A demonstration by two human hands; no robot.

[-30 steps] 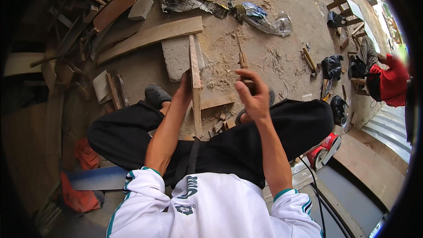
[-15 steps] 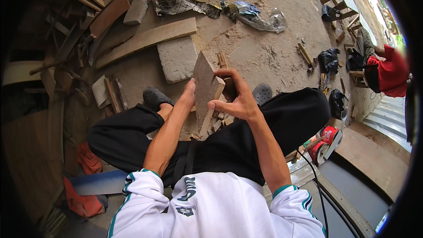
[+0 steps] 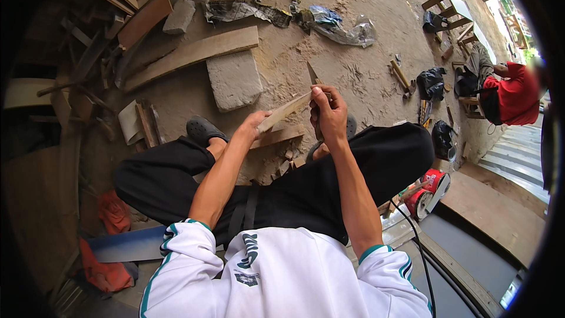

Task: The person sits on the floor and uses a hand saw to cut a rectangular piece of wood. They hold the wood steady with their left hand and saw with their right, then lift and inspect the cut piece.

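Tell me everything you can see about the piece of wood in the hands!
The piece of wood looks pale brown and, from here, long and narrow. It slants up toward the picture's right, held in the air. The left hand holds its lower end and the right hand its upper end.

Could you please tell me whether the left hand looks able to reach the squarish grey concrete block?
Probably yes: the block lies just beyond the left hand with nothing visible between them, though that hand is gripping the pale, flat wooden board.
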